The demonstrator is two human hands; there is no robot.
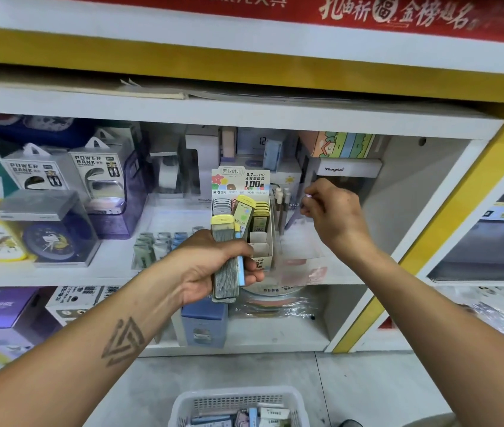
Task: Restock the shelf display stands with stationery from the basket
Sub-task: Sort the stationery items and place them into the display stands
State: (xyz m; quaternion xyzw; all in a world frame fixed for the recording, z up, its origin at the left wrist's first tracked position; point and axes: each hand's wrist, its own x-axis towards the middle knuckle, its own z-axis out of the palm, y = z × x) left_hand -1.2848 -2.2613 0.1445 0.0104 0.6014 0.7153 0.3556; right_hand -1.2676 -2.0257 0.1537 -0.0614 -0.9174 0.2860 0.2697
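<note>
Our left hand (213, 266) is clenched around a stack of lead cases (226, 266), held upright just in front of the cardboard display stand (244, 211) on the middle shelf (121, 272). Our right hand (331, 211), beside the stand, pinches a small pale item (308, 196) at its fingertips that we cannot identify. The white basket (238, 405) with more stationery sits on the floor below.
</note>
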